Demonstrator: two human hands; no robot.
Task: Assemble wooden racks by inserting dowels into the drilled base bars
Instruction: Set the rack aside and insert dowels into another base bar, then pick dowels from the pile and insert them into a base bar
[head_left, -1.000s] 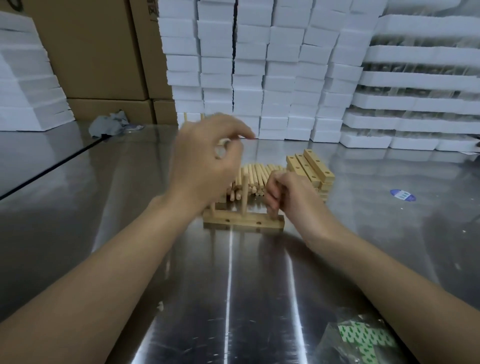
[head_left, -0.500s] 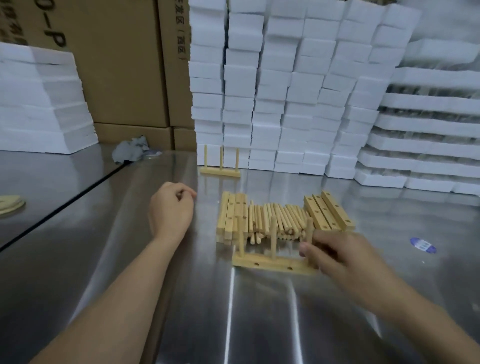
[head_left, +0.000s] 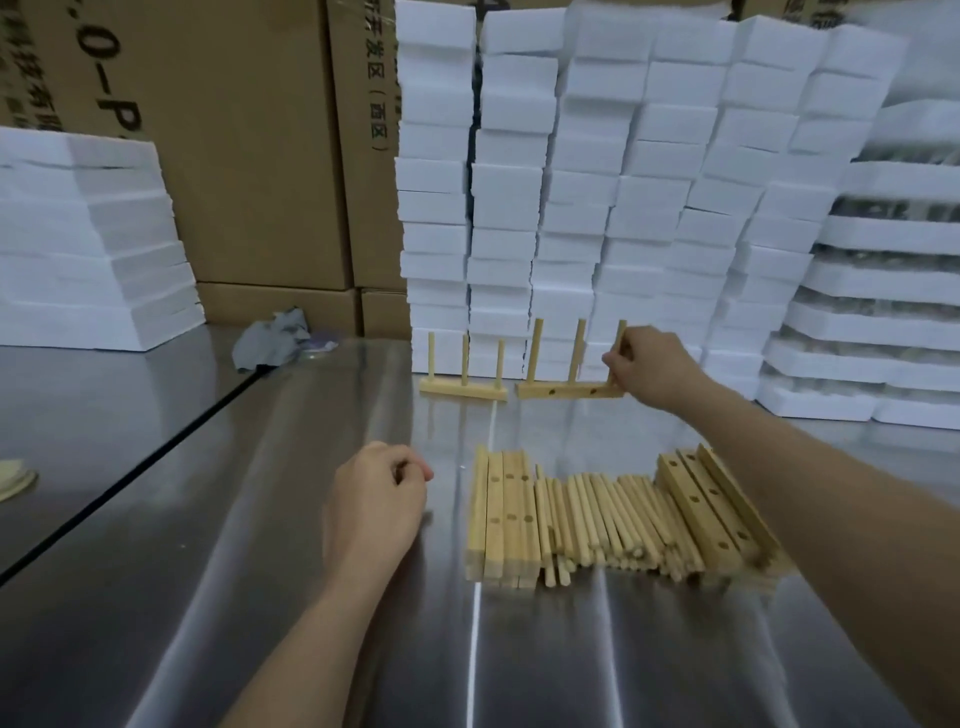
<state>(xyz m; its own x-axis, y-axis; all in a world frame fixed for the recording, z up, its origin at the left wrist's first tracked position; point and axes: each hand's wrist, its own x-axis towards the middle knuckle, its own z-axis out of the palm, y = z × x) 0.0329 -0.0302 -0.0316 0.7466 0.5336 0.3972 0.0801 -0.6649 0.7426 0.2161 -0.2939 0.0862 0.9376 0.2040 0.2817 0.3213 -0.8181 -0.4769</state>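
Your right hand (head_left: 649, 369) pinches the rightmost of 3 dowels on the held rack (head_left: 569, 389) at the far side, just right of a finished rack (head_left: 462, 388). Set its base flat and in line before letting go. Your left hand (head_left: 374, 499) rests loosely curled, seemingly empty, near the loose dowels (head_left: 608, 519).

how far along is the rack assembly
Done: one pale wooden rack with three upright dowels stands by the white foam stacks. In hand: the right hand grips the end dowel of a second three-dowel rack beside it. Left: a pile of loose wooden dowels and drilled wooden base bars lies unassembled on the steel table; the left hand rests idle.
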